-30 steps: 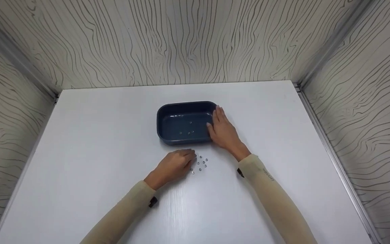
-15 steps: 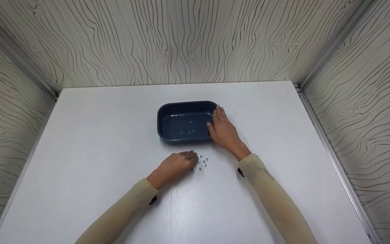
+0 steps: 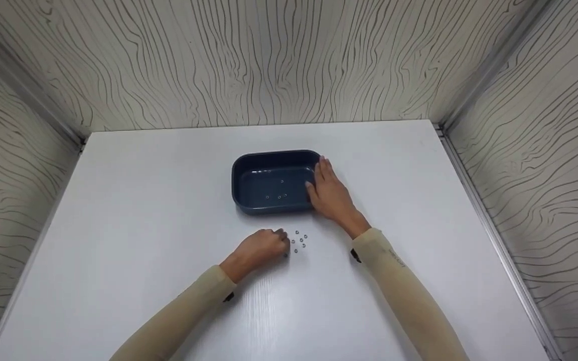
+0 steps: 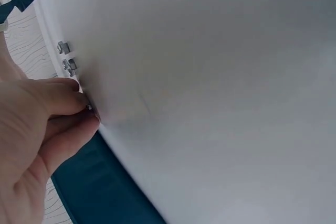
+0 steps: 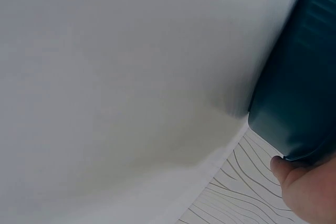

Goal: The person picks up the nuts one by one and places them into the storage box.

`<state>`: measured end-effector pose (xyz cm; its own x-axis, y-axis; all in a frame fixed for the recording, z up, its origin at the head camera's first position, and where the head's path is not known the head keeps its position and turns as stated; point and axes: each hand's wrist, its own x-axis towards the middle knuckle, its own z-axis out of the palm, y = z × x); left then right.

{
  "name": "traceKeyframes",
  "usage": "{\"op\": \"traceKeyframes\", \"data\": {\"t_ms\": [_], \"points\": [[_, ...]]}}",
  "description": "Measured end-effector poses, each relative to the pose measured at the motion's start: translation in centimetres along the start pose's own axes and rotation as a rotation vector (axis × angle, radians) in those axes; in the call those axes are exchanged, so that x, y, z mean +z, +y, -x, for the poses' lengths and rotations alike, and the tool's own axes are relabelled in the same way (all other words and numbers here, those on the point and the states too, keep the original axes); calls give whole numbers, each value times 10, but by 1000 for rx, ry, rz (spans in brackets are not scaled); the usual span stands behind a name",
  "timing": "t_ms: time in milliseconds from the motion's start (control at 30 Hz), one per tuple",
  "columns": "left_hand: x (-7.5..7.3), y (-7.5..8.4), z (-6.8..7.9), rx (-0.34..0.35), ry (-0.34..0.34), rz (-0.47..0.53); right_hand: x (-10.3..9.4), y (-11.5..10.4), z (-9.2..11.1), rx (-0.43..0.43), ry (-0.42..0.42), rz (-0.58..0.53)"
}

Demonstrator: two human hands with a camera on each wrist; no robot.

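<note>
In the head view, my left hand (image 3: 261, 249) is low over the table, at the left edge of a loose group of small metal nuts (image 3: 301, 240). The left wrist view shows thumb and finger pinching one small nut (image 4: 90, 107), mostly hidden by the fingertips. More nuts (image 4: 69, 65) sit just beyond the hand. My right hand (image 3: 333, 196) lies along the right side of a dark blue rectangular bin (image 3: 256, 209), fingers straight at the rim and thumb over its edge. Several nuts (image 3: 279, 197) lie on the bin's floor.
A white table (image 3: 143, 200) carries everything. Wood-patterned panels (image 3: 269, 65) stand behind it and at both sides, with metal rails (image 3: 494, 210) along the edges. In the right wrist view, the bin's side wall (image 5: 294, 87) rises from the tabletop.
My left hand has shifted slightly toward the person, and its fingers have curled in at the left of the group, where fewer nuts show. The right hand and bin stay put.
</note>
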<state>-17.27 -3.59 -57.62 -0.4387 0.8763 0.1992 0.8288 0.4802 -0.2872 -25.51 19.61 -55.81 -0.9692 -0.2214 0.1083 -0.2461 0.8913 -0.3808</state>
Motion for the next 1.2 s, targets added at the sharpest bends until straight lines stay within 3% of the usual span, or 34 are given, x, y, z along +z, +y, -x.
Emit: {"op": "traceKeyframes", "data": {"t_ms": [333,600,967,1200], "points": [[-1,-2,0,-1,-21,31,0,4,0,-62,5,8],[-6,-7,-1,6,-42,107,-3,8,0,-70,-2,-74],[-23,-15,-2,-46,104,109,-3,9,1,-88,9,-22],[-34,-25,-4,-121,161,266,-4,8,1,-89,10,-13]]}}
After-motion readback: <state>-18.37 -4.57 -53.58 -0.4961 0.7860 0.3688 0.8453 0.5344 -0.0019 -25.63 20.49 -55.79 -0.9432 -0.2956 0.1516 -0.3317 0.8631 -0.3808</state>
